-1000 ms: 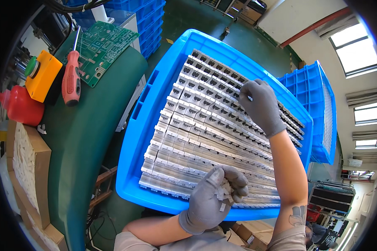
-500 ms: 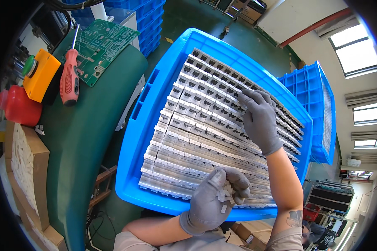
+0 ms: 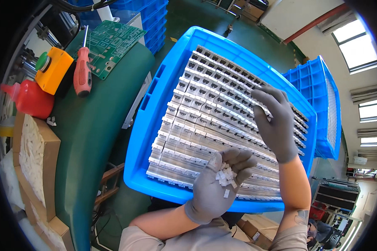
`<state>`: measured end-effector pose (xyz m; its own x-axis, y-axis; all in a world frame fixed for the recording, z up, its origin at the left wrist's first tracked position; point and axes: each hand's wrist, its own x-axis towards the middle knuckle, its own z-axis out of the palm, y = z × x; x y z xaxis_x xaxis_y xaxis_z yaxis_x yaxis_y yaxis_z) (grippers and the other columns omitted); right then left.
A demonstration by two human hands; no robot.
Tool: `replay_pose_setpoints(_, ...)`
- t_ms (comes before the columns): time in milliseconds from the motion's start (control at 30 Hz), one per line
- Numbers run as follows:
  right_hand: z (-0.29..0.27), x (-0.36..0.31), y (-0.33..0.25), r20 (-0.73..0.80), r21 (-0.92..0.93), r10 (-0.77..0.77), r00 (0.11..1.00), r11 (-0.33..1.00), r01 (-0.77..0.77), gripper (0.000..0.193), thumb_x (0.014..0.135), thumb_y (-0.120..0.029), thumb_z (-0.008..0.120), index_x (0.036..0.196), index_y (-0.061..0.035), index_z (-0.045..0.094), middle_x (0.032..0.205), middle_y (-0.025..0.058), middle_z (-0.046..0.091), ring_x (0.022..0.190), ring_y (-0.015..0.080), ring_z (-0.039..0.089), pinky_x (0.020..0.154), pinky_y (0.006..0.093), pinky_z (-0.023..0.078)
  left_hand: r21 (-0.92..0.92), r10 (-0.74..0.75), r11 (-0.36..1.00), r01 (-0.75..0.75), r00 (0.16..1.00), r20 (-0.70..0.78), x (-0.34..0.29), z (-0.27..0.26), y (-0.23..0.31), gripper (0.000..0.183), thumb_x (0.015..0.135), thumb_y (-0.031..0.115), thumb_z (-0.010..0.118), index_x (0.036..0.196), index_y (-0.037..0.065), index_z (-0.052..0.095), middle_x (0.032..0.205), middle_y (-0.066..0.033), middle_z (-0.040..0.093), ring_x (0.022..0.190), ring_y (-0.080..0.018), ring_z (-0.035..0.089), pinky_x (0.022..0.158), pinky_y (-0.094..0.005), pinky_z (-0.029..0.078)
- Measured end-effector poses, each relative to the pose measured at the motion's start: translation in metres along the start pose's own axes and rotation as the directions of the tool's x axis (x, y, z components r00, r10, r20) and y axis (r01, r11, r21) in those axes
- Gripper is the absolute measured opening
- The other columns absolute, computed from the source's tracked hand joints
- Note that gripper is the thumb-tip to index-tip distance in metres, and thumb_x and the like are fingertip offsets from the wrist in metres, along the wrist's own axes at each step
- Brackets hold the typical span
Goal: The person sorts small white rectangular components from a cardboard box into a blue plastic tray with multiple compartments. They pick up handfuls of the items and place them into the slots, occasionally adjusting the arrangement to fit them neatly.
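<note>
White pcs (image 3: 225,175) = small, flat, roughly rectangular chips, heaped loosely & overlapping in the palm of the gray-gloved L hand (image 3: 215,190); one lies a bit apart, nearer the wrist. L grip's half-curled like a cup, thumb off the fingers, not closed over the heap. R hand (image 3: 276,123), same gray glove, is over the metal parts (image 3: 184,125), grip spread, thumb well apart from fingers. Parts are silvery, packed in long rows in a blue crate (image 3: 134,167); upper rows show dark openings, lower ones look plainer. Green counter (image 3: 104,125) on L side w/ red-handled screwdriver (image 3: 83,75).
</note>
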<state>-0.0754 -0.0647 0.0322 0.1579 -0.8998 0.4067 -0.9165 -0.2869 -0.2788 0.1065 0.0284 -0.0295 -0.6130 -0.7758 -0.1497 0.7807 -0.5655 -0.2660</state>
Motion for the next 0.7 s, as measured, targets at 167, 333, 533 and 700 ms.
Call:
replay_pose_setpoints(167, -0.048, -0.039, -0.063, 0.309, 0.45, -0.223, 0.925, 0.891, 0.064, 0.024, 0.078, -0.006, 0.074, 0.102, -0.0103, 0.071, 0.088, 0.0056, 0.063, 0.065, 0.0237, 0.063, 0.058, 0.0344, 0.052, 0.023, 0.091, 0.995, -0.093, 0.993, 0.068, 0.004, 0.0, -0.003, 0.046, 0.11, 0.034, 0.032, 0.131, -0.001, 0.053, 0.138, -0.0196, 0.057, 0.132, -0.0329, 0.053, 0.115, -0.0462, 0.04)
replay_pose_setpoints(333, -0.061, -0.062, -0.083, 0.409, 0.389, -0.241, 0.88, 0.918, 0.071, 0.026, 0.074, -0.013, 0.078, 0.1, -0.012, 0.071, 0.082, 0.0042, 0.058, 0.067, 0.0233, 0.063, 0.055, 0.0355, 0.051, 0.017, 0.099, 0.995, -0.098, 0.994, -0.044, 0.004, 0.007, -0.002, 0.044, 0.11, 0.033, 0.033, 0.129, -0.001, 0.054, 0.139, -0.0212, 0.055, 0.133, -0.0353, 0.052, 0.112, -0.0437, 0.046)
replay_pose_setpoints(533, -0.05, -0.067, -0.084, 0.556, 0.327, -0.262, 0.789, 0.942, 0.082, 0.028, 0.075, -0.014, 0.076, 0.102, -0.0126, 0.07, 0.083, 0.0057, 0.06, 0.069, 0.0254, 0.064, 0.056, 0.0372, 0.051, 0.173, 0.121, 0.981, -0.089, 0.975, -0.184, 0.003, 0.02, -0.001, 0.041, 0.11, 0.033, 0.035, 0.125, 0.0, 0.055, 0.136, -0.0219, 0.056, 0.132, -0.035, 0.052, 0.111, -0.0422, 0.048)
replay_pose_setpoints(700, -0.035, -0.075, -0.074, 0.401, 0.628, -0.118, 0.908, 0.757, -0.179, 0.015, 0.086, -0.008, 0.071, 0.101, -0.007, 0.068, 0.085, 0.0094, 0.062, 0.072, 0.0253, 0.063, 0.064, 0.0334, 0.052, 0.184, 0.148, 0.976, -0.117, 0.975, -0.168, 0.006, 0.017, -0.002, 0.042, 0.11, 0.033, 0.033, 0.125, -0.001, 0.054, 0.134, -0.0225, 0.057, 0.129, -0.0348, 0.054, 0.111, -0.0443, 0.046)
